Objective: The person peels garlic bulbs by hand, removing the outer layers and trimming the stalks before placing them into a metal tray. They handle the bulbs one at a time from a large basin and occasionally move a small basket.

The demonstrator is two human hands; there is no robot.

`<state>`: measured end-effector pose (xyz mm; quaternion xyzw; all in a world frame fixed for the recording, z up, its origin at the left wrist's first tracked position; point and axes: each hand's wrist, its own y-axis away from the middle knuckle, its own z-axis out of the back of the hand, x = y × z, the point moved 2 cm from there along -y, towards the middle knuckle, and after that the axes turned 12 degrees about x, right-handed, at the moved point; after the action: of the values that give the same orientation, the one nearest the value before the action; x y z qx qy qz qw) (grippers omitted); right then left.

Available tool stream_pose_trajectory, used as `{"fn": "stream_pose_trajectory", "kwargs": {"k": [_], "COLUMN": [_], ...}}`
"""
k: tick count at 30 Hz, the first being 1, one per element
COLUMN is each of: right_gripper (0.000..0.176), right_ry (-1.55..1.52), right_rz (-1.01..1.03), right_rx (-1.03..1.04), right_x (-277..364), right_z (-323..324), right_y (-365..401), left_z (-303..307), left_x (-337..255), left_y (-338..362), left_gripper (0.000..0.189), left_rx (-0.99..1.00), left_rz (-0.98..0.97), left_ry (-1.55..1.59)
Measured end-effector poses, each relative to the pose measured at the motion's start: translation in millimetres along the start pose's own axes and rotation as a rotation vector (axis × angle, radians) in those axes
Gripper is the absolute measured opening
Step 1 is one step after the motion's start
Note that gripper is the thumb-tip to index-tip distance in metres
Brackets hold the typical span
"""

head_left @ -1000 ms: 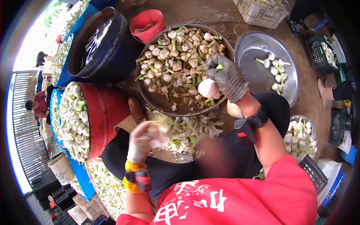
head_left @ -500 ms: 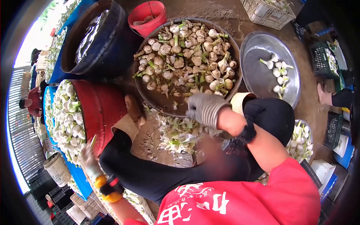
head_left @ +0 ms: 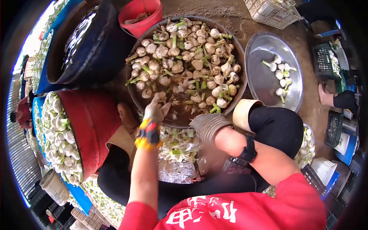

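Note:
A wide metal basin [head_left: 129,89] holds many muddy garlic bulbs [head_left: 177,68] with cut green stems. At its near left rim is my left hand [head_left: 154,110] in a pale glove, fingers and thumb apart beside the nearest bulbs. My right hand [head_left: 209,125], in a grey ribbed glove, is curled closed by the near rim. Whatever its fingers hold is hidden. Below the basin, between my legs, lies a heap of garlic peelings [head_left: 178,145]. To the right, a shiny steel bowl [head_left: 260,90] contains several clean white garlic bulbs [head_left: 283,76].
On the left stand a red drum [head_left: 90,126] beside heaped white garlic [head_left: 57,126], and a dark blue barrel [head_left: 86,57]. A red bucket [head_left: 143,27] is behind them. A pale crate [head_left: 270,15] sits at the far right. Another person's leg [head_left: 343,99] shows at the right edge.
My left hand has come from the garlic heap by the red drum to the basin's near rim; the stem piece at its fingers no longer shows. My right hand has dropped slightly toward me.

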<state>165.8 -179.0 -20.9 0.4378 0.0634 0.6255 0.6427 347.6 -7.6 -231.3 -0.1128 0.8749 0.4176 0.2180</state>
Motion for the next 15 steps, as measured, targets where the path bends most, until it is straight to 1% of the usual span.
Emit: {"fn": "stream_pose_trajectory", "kwargs": {"k": [1,2,3,4,5,6,7,8,9,10,11,12,13,14,15], "right_gripper": [0.025,0.025,0.021,0.021,0.024,0.024,0.024,0.023,0.023,0.022,0.022,0.021,0.021,0.021,0.021], "right_ry": [-0.010,-0.035,-0.056,-0.028,-0.006,-0.023,-0.033,-0.051,-0.068,-0.118,-0.128,-0.227,-0.324,-0.404,-0.402], "right_rz": [-0.041,-0.078,-0.160,-0.120,-0.072,-0.047,-0.047,-0.055,-0.065,-0.121,-0.112,0.003,0.119,0.234,0.242], "right_rx": [0.004,0.071,0.219,0.129,0.036,-0.011,-0.022,-0.057,-0.089,-0.168,-0.166,-0.365,-0.562,-0.616,-0.615], "right_x": [-1.4,0.7,5.0,-0.3,-3.9,-5.6,-6.9,-8.2,-9.2,-8.8,-9.9,-10.7,-10.8,-9.0,-6.8], "right_z": [1.1,9.6,22.4,16.2,8.9,12.1,18.9,28.8,38.5,48.7,46.5,48.0,49.6,49.7,47.5], "right_y": [-3.5,-1.1,0.9,-3.1,-5.5,-2.2,-1.3,-0.8,2.5,12.9,16.6,22.3,28.4,32.7,35.6], "left_z": [-62.9,-38.6,-42.9,-47.5,-44.3,-61.4,-69.8,-78.6,-100.4,-131.8,-144.4,-167.9,-182.4,-191.7,-197.0], "left_x": [-4.4,5.3,8.5,11.4,14.1,3.3,1.1,-3.1,-11.6,-17.5,-20.6,-24.0,-22.1,-23.5,-21.6], "left_y": [-3.6,-40.2,-45.5,-50.1,-48.2,-36.3,-17.3,-0.2,29.8,63.2,88.5,117.3,141.5,163.5,180.0], "left_gripper": [0.038,0.042,0.044,0.046,0.037,0.029,0.020,0.017,0.021,0.028,0.035,0.040,0.034,0.033,0.031], "left_rx": [-0.420,-0.398,-0.375,-0.363,-0.393,-0.422,-0.274,-0.027,0.020,-0.061,0.106,0.086,0.101,0.091,0.082], "left_rz": [0.044,0.005,-0.010,-0.030,0.068,0.153,0.038,-0.108,-0.200,-0.296,-0.360,-0.421,-0.484,-0.465,-0.445], "left_ry": [-0.137,-0.497,-0.672,-0.848,-0.665,-0.487,-0.485,-0.346,-0.325,-0.407,-0.337,-0.392,-0.419,-0.480,-0.539]}}
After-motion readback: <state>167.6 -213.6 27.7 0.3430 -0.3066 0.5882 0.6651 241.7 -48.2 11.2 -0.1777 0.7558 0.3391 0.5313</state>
